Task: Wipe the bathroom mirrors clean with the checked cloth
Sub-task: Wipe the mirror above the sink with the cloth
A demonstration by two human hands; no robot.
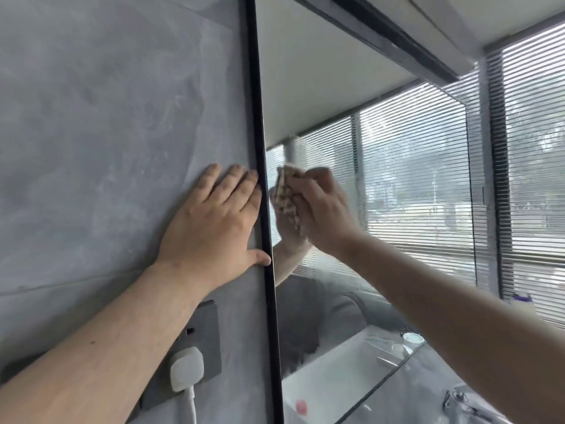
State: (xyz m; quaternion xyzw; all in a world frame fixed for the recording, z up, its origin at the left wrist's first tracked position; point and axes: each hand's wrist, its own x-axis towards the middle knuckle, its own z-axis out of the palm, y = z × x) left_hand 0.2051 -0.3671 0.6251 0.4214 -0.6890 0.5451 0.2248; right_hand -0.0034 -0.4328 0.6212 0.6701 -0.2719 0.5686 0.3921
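A tall mirror (382,179) with a thin black frame (260,148) fills the right half of the head view. My right hand (324,209) grips the bunched beige checked cloth (286,191) and presses it against the glass close to the left frame edge. Its reflection shows just behind the cloth. My left hand (214,221) lies flat with straight fingers on the grey wall (107,117), its thumb and forefinger touching the frame.
A dark socket plate (201,319) with a white plug (187,367) and cable sits on the wall below my left forearm. The glass reflects window blinds, a white basin and small items. A tap (458,400) shows at bottom right.
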